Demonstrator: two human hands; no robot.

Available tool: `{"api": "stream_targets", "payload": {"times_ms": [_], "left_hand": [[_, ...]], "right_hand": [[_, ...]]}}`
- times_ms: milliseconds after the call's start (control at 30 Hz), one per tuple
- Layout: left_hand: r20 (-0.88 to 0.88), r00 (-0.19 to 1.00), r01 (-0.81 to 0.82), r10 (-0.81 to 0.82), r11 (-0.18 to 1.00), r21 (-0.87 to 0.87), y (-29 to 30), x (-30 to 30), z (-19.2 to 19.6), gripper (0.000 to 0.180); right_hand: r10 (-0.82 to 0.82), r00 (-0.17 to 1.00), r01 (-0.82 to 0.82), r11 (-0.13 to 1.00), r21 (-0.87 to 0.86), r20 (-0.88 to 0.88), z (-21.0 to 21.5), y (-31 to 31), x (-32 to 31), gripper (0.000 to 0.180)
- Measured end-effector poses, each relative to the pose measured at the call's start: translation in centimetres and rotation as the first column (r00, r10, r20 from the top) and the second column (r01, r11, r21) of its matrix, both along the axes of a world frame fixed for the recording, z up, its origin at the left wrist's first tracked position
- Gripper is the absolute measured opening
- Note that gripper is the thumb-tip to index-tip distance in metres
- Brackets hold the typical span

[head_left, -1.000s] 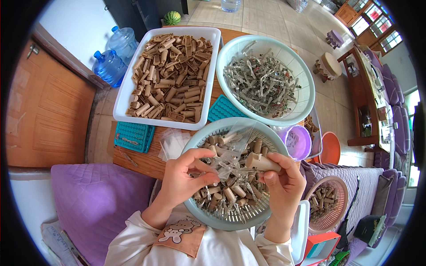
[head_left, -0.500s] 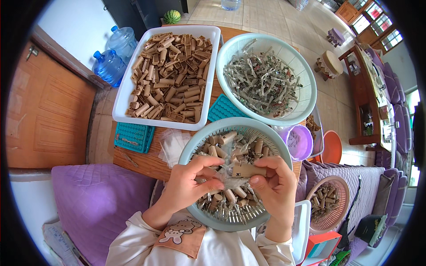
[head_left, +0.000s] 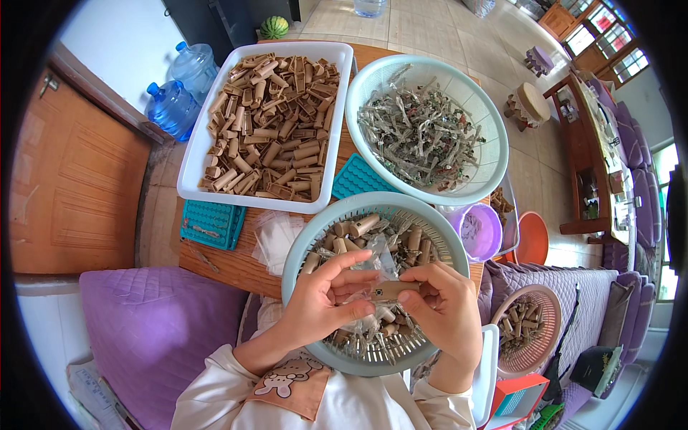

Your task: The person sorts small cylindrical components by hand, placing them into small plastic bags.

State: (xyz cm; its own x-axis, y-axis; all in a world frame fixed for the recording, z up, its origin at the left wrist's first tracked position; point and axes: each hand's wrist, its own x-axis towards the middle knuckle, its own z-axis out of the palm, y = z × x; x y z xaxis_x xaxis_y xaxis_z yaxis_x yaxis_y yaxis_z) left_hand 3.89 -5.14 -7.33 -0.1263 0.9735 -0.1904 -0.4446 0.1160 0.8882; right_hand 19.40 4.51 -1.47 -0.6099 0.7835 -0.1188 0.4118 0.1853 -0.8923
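A wooden table (head_left: 236,269) is seen in the middle of the frame, standing on a tiled floor (head_left: 423,29); a wooden door (head_left: 68,193) fills the left side and a purple cushion (head_left: 154,333) lies at the lower left. At the right edge, dark wooden furniture and windows are bent by the lens and are hard to make out.

A small brown tube (head_left: 393,289) is held at the lower centre, above a pale green colander (head_left: 301,247). It is gripped from the left by the left hand (head_left: 322,304) and from the right by the right hand (head_left: 444,312), both hands closed on it. Crumpled clear wrapping is partly hidden behind the fingers, and the tube's far side cannot be seen.

A white tray (head_left: 193,154) full of brown tubes is placed at the upper centre. To its right, a second pale colander (head_left: 494,154) with grey shreds is seen. Two blue water bottles (head_left: 179,89) stand at the upper left, and a small pink basket (head_left: 548,326) at the lower right.
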Motion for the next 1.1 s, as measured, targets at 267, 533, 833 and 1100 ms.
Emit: {"api": "stream_targets", "payload": {"times_ms": [267,533,833,1100], "left_hand": [[-0.301,0.951,0.091,-0.075,0.995,0.040,0.0,0.2,0.6,0.068],[-0.424,0.903,0.099,-0.064,0.993,0.060,0.0,0.5,0.8,0.066],[0.058,0.998,-0.004,-0.001,0.996,0.090,0.1,0.5,0.2,0.073],[0.083,0.996,-0.047,0.037,0.991,0.127,0.0,0.1,-0.1,0.068]], "right_hand": [[0.084,0.989,-0.090,0.995,0.050,0.122,0.6,0.2,-0.1,0.014],[0.095,0.993,-0.088,0.991,0.098,-0.064,-0.3,-0.4,-0.9,0.013],[0.195,0.971,-0.133,0.921,0.365,-0.138,-2.5,-0.9,-0.7,0.025],[0.168,0.970,-0.096,0.928,0.361,-0.175,-3.4,-1.8,-0.5,0.024]]}}
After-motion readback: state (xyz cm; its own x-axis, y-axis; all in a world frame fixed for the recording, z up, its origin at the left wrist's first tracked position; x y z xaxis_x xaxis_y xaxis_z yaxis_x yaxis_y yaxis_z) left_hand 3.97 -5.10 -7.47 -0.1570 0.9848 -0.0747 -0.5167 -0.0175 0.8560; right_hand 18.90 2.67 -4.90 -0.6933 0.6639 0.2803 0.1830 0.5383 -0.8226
